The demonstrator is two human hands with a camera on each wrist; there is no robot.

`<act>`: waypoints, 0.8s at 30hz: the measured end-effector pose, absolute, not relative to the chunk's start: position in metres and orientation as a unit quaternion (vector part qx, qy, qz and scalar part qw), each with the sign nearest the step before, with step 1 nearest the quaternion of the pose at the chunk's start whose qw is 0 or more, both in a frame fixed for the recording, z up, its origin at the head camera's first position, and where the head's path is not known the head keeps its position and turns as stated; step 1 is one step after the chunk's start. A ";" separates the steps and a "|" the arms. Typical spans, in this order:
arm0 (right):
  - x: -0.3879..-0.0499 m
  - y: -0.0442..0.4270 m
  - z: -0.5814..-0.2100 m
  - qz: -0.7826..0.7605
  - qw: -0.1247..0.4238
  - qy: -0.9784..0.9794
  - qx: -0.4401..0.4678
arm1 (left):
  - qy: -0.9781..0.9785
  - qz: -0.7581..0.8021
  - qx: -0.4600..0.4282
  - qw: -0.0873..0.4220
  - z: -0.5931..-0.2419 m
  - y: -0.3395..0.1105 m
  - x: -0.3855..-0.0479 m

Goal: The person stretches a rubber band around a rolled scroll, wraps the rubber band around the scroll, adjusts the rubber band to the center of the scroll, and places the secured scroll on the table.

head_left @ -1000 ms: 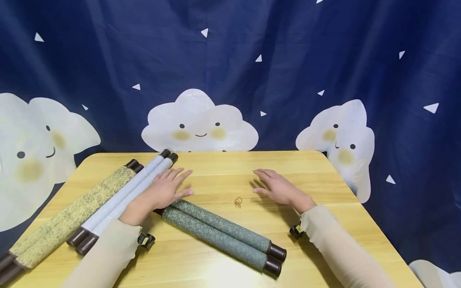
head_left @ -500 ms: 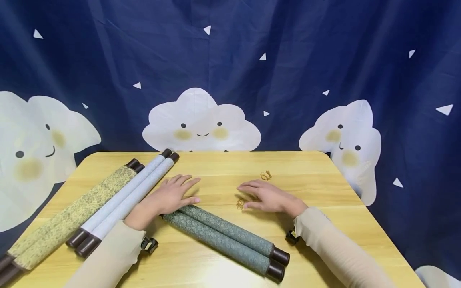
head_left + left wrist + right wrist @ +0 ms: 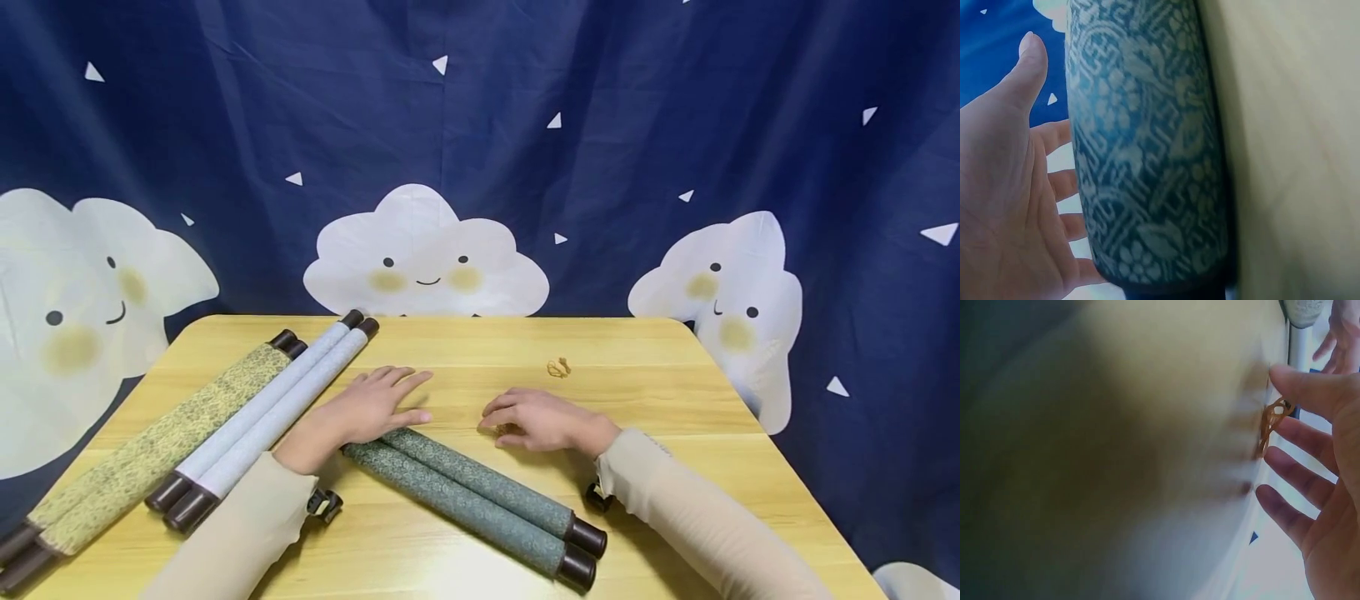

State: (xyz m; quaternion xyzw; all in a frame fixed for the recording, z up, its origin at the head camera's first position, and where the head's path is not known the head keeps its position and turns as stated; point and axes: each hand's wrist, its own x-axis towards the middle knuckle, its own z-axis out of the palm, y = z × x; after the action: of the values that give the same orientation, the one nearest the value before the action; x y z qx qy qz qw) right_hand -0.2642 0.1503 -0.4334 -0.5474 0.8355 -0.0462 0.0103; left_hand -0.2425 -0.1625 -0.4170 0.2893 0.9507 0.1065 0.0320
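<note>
Taking twelve o'clock as the far edge of the wooden table (image 3: pixel 720 550), the left hand (image 3: pixel 367 408) is at the ten-o'clock end of the dark green rolls (image 3: pixel 472 496), its fingers spread and its thumb apart, clasping nothing; whether the palm touches the rolls cannot be told. This pair lies side by side, slanting from ten o'clock down to four, with dark brown end caps (image 3: pixel 577 568) at the four-o'clock end. The right hand (image 3: pixel 543 419) is low over the table at three o'clock from the left hand, fingers loosely bent about a small tangle of orange bands (image 3: pixel 1269 425). Its thumb stands away from the visible fingertips, so the hand looks unclenched; whether a fingertip touches the bands is unclear. A second cluster of bands (image 3: pixel 558 367) lies on the wood at twelve o'clock from the right hand, apart from it. At nine o'clock from the left hand lie the pale blue rolls (image 3: pixel 270 408), and beyond them the yellow patterned rolls (image 3: pixel 157 446), both pairs slanting from seven-thirty to one-thirty. At twelve o'clock, behind the table, hangs a navy curtain (image 3: pixel 495 100) printed with smiling white clouds (image 3: pixel 427 225).
</note>
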 end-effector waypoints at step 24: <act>-0.259 0.150 -0.427 -0.155 -0.035 0.862 -0.482 | 0.948 0.124 0.289 0.039 -0.399 -0.114 -0.239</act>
State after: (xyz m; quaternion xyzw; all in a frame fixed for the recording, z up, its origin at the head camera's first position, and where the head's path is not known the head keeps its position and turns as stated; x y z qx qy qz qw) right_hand -0.2586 0.1497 -0.4274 -0.4818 0.8618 -0.1548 -0.0349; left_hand -0.2393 -0.1140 -0.3990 0.2891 0.9483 0.1245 0.0393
